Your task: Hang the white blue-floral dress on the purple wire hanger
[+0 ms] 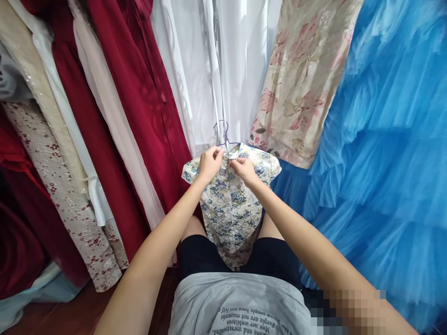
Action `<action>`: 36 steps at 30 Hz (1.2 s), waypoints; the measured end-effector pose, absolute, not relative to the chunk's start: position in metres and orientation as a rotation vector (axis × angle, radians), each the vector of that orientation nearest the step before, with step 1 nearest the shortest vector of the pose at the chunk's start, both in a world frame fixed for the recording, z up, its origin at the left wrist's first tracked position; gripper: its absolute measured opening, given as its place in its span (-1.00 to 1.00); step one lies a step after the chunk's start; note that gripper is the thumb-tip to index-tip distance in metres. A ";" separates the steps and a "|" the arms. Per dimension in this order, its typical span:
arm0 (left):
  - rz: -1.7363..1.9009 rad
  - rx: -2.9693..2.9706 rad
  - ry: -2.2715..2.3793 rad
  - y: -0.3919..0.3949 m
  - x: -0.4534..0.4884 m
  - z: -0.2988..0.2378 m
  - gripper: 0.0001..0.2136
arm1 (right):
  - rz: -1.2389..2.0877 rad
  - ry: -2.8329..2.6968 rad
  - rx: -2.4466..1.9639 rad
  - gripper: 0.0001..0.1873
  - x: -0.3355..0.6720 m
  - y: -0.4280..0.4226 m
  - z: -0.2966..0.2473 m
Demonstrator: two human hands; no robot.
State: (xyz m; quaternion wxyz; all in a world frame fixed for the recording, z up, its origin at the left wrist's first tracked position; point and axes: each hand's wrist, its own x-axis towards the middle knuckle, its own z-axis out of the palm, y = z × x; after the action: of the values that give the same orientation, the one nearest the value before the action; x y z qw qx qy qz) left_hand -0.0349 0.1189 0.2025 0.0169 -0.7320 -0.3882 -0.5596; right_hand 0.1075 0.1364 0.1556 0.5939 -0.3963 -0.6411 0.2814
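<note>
A small cream dress with a blue flower print (228,209) lies over my lap, its neck end pointing away from me. A purple wire hanger (226,135) sticks out of the collar. My left hand (209,164) pinches the fabric at the left of the collar, fingers closed on it. My right hand (244,170) pinches the collar just to the right, thumb and fingers pressed together on the cloth. Both hands meet at the neckline, almost touching.
Hanging garments surround me: dark red gowns (139,93) and a sequined cream dress (59,186) on the left, white sheer fabric (230,60) straight ahead, a pink floral dress (303,83) and a big blue tulle skirt (384,163) on the right. Wooden floor (80,311) shows lower left.
</note>
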 end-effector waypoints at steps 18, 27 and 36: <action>-3.210 -0.884 -2.260 0.139 -0.146 0.077 -0.69 | 0.753 -1.228 -0.967 -0.75 0.123 0.091 0.069; -3.319 -2.392 -1.755 0.095 -0.027 0.050 -0.71 | 0.555 -0.720 -1.062 -0.65 0.197 0.039 -0.039; -2.424 -2.935 -1.022 0.021 0.027 0.113 -0.72 | 0.892 -1.235 -0.776 -0.52 0.139 0.005 0.022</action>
State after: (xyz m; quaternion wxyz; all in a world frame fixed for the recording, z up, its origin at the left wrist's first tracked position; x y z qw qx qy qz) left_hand 0.0270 0.0208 0.1127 -0.3891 -0.6860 -0.2389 -0.5665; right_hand 0.1391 0.0053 0.0222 0.6564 -0.3422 -0.5450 0.3937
